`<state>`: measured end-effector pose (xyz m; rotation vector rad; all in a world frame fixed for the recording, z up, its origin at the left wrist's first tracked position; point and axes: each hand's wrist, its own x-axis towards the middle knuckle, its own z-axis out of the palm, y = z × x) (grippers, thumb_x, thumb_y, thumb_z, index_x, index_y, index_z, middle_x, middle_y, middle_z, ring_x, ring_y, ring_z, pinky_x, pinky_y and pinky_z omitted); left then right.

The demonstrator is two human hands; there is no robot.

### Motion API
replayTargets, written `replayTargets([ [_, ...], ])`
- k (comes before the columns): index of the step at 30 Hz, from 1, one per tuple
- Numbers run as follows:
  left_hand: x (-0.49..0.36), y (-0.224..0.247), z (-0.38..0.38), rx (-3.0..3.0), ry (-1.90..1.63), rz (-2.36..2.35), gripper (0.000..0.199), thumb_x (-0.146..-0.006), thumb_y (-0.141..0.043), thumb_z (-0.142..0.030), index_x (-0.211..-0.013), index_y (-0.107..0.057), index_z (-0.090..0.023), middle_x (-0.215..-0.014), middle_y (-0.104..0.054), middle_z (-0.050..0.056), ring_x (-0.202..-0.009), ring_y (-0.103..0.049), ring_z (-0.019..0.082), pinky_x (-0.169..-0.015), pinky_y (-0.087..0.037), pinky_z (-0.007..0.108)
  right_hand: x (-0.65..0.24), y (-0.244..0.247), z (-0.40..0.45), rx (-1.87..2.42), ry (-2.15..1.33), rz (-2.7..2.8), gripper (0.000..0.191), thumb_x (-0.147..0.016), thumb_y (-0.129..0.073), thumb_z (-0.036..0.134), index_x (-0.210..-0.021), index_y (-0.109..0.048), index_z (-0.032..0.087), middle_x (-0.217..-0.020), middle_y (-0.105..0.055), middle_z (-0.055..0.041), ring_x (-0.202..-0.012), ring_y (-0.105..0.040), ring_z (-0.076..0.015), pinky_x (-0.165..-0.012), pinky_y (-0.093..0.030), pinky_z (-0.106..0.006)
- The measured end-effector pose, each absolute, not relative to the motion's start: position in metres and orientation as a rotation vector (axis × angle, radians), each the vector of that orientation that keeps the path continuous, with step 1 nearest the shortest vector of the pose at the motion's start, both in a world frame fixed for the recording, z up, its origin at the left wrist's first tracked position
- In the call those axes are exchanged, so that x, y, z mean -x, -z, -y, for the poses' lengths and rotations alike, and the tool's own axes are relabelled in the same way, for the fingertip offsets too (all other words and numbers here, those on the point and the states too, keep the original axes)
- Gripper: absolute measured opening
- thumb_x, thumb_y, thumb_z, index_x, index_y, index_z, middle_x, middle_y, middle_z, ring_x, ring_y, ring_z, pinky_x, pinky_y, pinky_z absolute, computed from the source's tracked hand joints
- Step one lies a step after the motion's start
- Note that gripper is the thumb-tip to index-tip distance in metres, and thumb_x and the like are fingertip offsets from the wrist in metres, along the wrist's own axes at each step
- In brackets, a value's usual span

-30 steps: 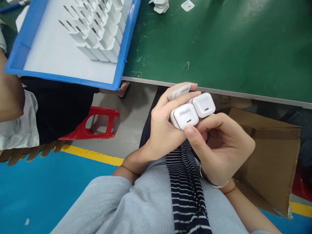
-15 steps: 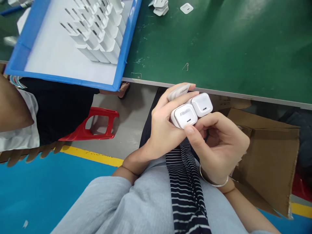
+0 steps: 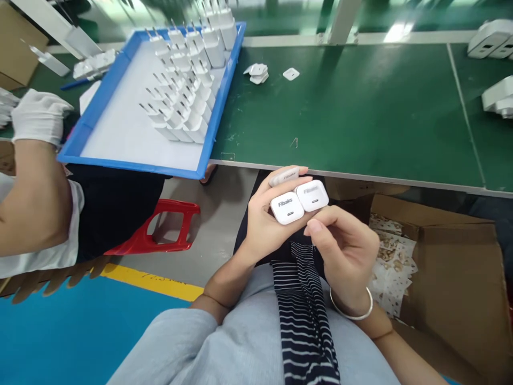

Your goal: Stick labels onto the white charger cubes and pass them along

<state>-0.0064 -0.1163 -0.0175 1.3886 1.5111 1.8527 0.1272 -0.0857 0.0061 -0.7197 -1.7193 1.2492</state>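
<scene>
My left hand (image 3: pixel 262 222) is closed around two white charger plugs, their faces turned up towards me. The nearer charger plug (image 3: pixel 287 215) carries dark "Fibaks" lettering and a small port slot. Against it sits the second charger plug (image 3: pixel 312 202), its lettering washed out by glare. A white cap-like piece (image 3: pixel 285 176), also lettered, is tucked between fingers of the same hand, above the plugs. My right hand (image 3: pixel 347 251) is just below and right of the plugs, thumb and forefinger pinched and the other fingers curled; no object shows in it.
A blue-rimmed tray (image 3: pixel 128 163) holds rows of white plugs, pins up. White caps (image 3: pixel 257 74) and a single cap (image 3: pixel 291 74) lie on the green table (image 3: pixel 360 123). Left are a co-worker's gloved hand (image 3: pixel 40 115) and a red stool (image 3: pixel 182 227); right, a cardboard box (image 3: pixel 457 278).
My right thumb has come off the nearer plug's edge and the hand has drawn slightly down. The plugs' faces have turned more towards me. The camera view has tilted up.
</scene>
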Motion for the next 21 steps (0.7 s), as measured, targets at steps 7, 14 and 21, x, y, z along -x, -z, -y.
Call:
replayTargets([
  [7,0.021,0.021,0.114,-1.516,-1.83,-1.443,0.044,-0.075,-0.089,-0.031,-0.117,-0.077,-0.028,-0.127,-0.072,0.01,-0.121,-0.066,0.027,-0.103,-0.06,0.045,-0.125,-0.005,0.082,0.544,-1.282,1.727,0.023,-0.088,-0.059,0.01,-0.068,-0.055,0.02,-0.061,-0.053,0.0039,-0.055,-0.046,-0.0107,-0.053,-0.038,-0.026],
  [14,0.029,0.017,0.125,-1.554,-1.813,-1.433,0.049,-0.072,-0.09,-0.028,-0.12,-0.076,-0.029,-0.131,-0.069,0.009,-0.113,-0.071,0.028,-0.103,-0.06,0.047,-0.122,-0.003,0.086,0.495,-1.327,1.744,0.024,-0.089,-0.059,0.01,-0.067,-0.054,0.02,-0.059,-0.053,0.0033,-0.055,-0.047,-0.0107,-0.052,-0.038,-0.026],
  [21,0.033,0.011,0.131,-1.628,-1.792,-1.422,0.05,-0.074,-0.089,-0.021,-0.122,-0.076,-0.029,-0.13,-0.068,0.009,-0.115,-0.07,0.028,-0.101,-0.061,0.046,-0.123,-0.001,0.086,0.513,-1.382,1.784,0.025,-0.091,-0.059,0.011,-0.068,-0.054,0.02,-0.06,-0.055,0.0036,-0.056,-0.048,-0.0094,-0.054,-0.039,-0.024],
])
